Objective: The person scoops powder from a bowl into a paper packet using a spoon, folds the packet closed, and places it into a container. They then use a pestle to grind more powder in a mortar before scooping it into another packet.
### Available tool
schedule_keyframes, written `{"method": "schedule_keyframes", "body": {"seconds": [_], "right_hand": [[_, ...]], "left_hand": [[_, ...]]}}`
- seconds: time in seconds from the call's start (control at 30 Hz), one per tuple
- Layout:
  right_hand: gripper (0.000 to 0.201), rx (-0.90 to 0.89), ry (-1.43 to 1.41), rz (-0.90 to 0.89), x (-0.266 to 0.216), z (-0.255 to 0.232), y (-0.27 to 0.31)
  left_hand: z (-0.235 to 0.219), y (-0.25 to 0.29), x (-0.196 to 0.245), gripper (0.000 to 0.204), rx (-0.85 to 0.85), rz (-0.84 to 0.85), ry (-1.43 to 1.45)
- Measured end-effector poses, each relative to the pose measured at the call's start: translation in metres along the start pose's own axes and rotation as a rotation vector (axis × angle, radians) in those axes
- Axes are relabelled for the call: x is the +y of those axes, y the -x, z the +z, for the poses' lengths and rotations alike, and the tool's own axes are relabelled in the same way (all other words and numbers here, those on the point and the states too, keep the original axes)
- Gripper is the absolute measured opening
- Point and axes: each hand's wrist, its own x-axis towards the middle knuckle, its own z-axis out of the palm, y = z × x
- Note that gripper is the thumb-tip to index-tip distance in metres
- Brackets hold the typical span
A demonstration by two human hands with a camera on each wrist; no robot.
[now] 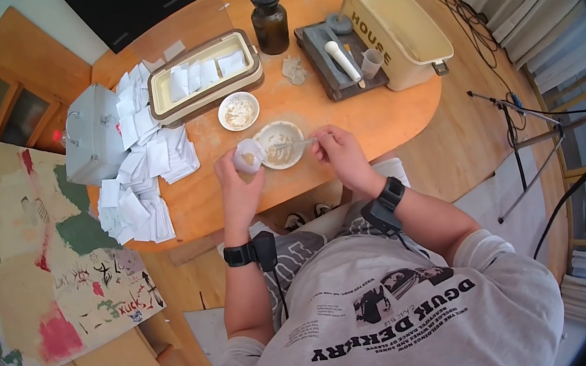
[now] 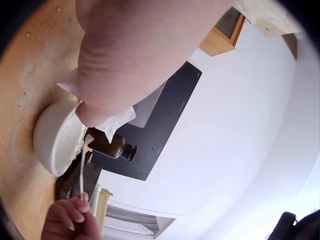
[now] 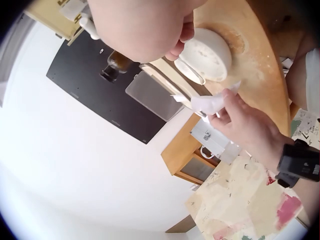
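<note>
Paper packet (image 1: pixel 249 158) is up in the person's L hand (image 1: pixel 240 184), just beside the white bowl (image 1: pixel 286 166), at its L edge. L thumb & fingers are bent & pinch it. It looks open at the top, w/ a bit of tan stuff in it. R hand (image 1: pixel 341 156) has its fingers curled & pinches a thin spoon (image 1: pixel 295 143). The spoon goes over the bowl, tip near the packet, & I see pale stuff stuck on the tip. Bowl has tan smears inside.

A small dish (image 1: pixel 223 115) sits just behind, btwn the bowl & a cream box w/ brown rim (image 1: pixel 158 110). White packets (image 1: pixel 194 80) lie in that box. A big pile of folded packets (image 1: pixel 177 156) is on the L, by a silver case (image 1: pixel 90 132). Brown glass bottle (image 1: pixel 270 24) stands at the back, lid on.
</note>
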Motion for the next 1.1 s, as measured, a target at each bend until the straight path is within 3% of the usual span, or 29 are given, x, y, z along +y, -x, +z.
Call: {"method": "schedule_keyframes", "body": {"seconds": [0.1,0.17,0.2,0.27,0.4,0.47,0.6,0.67,1.1], "right_hand": [[0.021,-0.003,-0.031,-0.119,-0.023,0.009,0.007],[0.017,-0.084,0.398,-0.365,-0.036,0.021,0.014],[0.017,-0.081,0.399,-0.367,-0.033,0.021,0.014],[0.016,-0.19,0.762,-0.857,-0.027,0.024,0.01],[0.018,-0.2,0.781,-0.839,-0.029,0.026,0.011],[0.017,-0.29,0.87,-0.803,-0.028,0.023,0.005],[0.017,-0.225,0.843,-0.863,-0.038,0.027,0.008],[0.017,-0.345,0.942,-0.841,-0.036,0.027,0.005],[0.018,-0.279,0.945,-0.843,-0.038,0.027,0.002]], "left_hand": [[0.002,0.0,0.003,0.06,-0.009,0.012,-0.009],[0.005,-0.003,0.008,0.06,-0.012,0.02,0.0],[0.007,-0.002,0.009,0.06,-0.013,0.023,0.001],[0.007,-0.003,0.008,0.06,-0.008,0.039,0.011],[0.007,-0.002,0.003,0.059,0.028,0.095,-0.054],[0.007,-0.003,0.006,0.06,0.003,0.049,0.019],[0.009,-0.002,0.007,0.06,0.013,0.059,0.009],[0.008,-0.003,0.008,0.06,0.013,0.063,-0.019],[0.003,-0.001,0.013,0.058,0.016,0.053,-0.051]]}}
